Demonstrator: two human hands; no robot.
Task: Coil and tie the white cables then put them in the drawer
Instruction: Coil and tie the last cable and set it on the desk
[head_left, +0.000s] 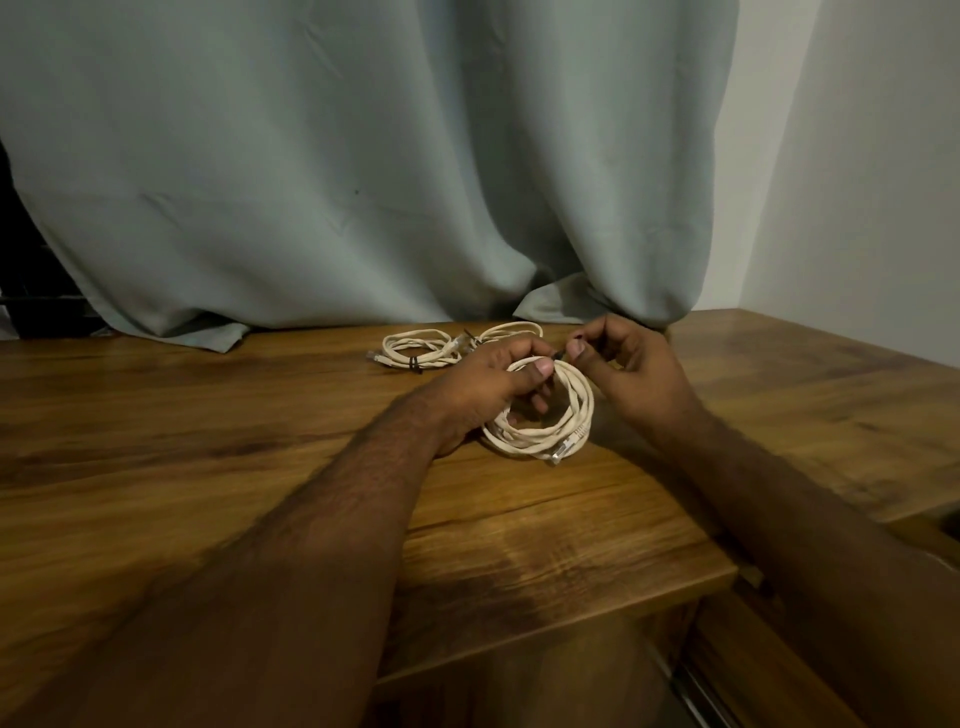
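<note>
From the head camera we look down on a wooden table (208, 415) with a grey-green curtain (363, 156) hanging behind it, its hem resting on the far edge of the tabletop. A white wall (857, 156) stands to the right of the curtain.

Near the middle of the table we see a coiled white cable (540, 434), wound into a round loop of several turns. Its lower part lies on the wood, and a clear plug (563, 451) shows at its near right side. The left hand (493, 384) grips the left and upper part of this coil: the thumb lies over the top of the turns, and the fingers curl through the middle of the loop. The right hand (618, 364) is just beside it at the top of the coil, its thumb and forefinger closed in a narrow pinch on a small black tie (559, 355). That tie sits right at the top of the coil, between the two thumbs; we cannot tell whether it is already wrapped around the turns.

Farther back, close to the curtain hem, lies a second coiled cable (415, 351), bound by a black tie on its near side. Just to its right a third cable (511, 330) lies partly hidden behind the left hand, so we cannot tell whether it is tied.

At the lower right, below the edge of the tabletop, a dark opening (727, 649) with a metal rail shows.
</note>
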